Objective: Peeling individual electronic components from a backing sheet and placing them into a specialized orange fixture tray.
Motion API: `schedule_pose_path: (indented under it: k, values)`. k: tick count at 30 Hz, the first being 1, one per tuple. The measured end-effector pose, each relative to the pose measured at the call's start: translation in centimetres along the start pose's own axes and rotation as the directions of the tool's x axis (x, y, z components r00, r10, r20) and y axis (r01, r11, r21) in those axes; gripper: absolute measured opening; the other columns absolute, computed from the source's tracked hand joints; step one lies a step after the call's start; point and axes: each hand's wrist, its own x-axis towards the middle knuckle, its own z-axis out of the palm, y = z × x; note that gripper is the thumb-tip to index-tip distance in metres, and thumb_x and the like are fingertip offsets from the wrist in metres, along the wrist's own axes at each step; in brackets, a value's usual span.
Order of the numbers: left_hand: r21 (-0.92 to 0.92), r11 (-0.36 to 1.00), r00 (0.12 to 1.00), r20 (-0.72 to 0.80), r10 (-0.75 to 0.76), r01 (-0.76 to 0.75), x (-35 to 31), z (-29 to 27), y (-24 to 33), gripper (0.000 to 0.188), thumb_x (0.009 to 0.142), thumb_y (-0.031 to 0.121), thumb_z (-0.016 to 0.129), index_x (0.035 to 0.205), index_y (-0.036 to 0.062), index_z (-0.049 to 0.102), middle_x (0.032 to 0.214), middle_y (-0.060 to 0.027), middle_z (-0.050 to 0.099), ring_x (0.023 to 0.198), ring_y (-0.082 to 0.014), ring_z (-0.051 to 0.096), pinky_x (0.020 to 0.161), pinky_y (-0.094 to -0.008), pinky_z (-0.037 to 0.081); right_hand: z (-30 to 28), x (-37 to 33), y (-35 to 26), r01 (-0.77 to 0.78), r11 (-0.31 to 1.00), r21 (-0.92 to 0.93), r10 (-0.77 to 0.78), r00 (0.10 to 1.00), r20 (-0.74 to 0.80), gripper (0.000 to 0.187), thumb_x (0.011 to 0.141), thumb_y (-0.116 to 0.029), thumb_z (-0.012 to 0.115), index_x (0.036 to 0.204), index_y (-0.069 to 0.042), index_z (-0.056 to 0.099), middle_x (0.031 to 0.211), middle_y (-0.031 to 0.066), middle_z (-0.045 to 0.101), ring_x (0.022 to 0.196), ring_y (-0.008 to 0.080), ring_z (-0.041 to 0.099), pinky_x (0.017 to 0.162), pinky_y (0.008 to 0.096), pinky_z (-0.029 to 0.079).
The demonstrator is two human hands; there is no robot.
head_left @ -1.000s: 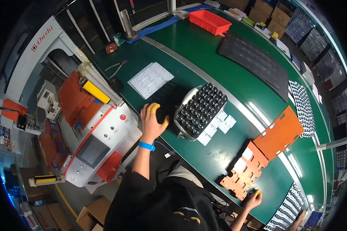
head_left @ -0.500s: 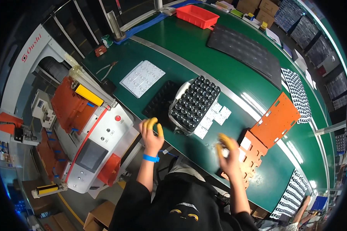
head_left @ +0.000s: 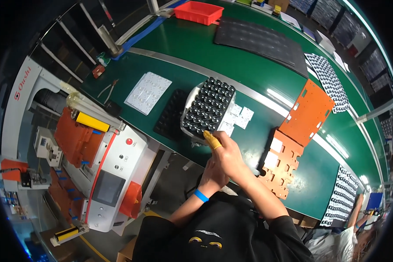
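My right hand (head_left: 228,153) is at the near end of a tray of round black lenses (head_left: 209,105), a yellow cover on its outstretched finger. That fingertip overlaps the nearest lenses; the fingers look pressed together, and anything between them is hidden. My left hand (head_left: 214,175), with a blue band (head_left: 201,195) at the wrist, lies just below and partly behind the right one. Its fingers are covered from sight. Small white circuit boards (head_left: 244,117) lie right of the lens tray. Farther right, an orange fixture plate (head_left: 285,163) has white pieces on its left side.
A stack of white boards (head_left: 148,92) and pliers (head_left: 110,88) lie left on the green bench. A machine with a screen (head_left: 108,182) stands at the left. Behind are a red bin (head_left: 199,12) and a black sheet (head_left: 262,43). Another person's arm (head_left: 356,210) shows at right.
My hands, apart before, have come together in front of the lens tray: the left moved right, the right moved left and up. The whole view has shifted slightly.
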Motion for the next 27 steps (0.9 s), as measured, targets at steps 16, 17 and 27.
schedule_pose_path:
  k: [16,17,27]
  values:
    - [0.29,0.954,0.976,-0.216,-0.012,0.076,1.6,1.1,0.1,0.057,0.08,0.015,0.075,0.126,-0.0084,0.05,0.118,-0.0234,0.048,0.104,-0.0392,0.044,0.092,-0.0482,0.04,-8.8,-18.1,-0.7,-0.56,0.139,0.817,0.833,0.513,0.21,0.031,0.089,0.002,0.065,0.119,0.001,0.058,0.102,0.0045,0.062,0.087,0.0145,0.063,0.079,0.0272,0.051]
    - [0.304,0.948,0.977,-0.208,-0.036,0.099,1.6,1.0,0.2,0.056,0.079,0.015,0.075,0.123,-0.0101,0.051,0.115,-0.0244,0.047,0.101,-0.0397,0.043,0.091,-0.0488,0.039,-8.9,-18.7,-0.6,-0.54,0.147,0.829,0.836,0.515,0.187,0.031,0.088,0.003,0.064,0.118,0.001,0.058,0.102,0.0044,0.061,0.089,0.0153,0.063,0.081,0.0268,0.051]
    - [-0.421,0.88,0.972,0.013,-0.236,0.22,1.8,1.4,2.0,0.024,0.085,-0.012,0.062,0.107,-0.0092,0.055,0.096,-0.013,0.066,0.09,-0.0217,0.068,0.078,-0.0301,0.056,-9.3,-19.4,-1.0,-0.513,0.186,0.838,0.861,0.496,0.112,0.031,0.082,0.008,0.07,0.111,0.003,0.059,0.111,0.0094,0.061,0.099,0.0155,0.061,0.092,0.0266,0.049]
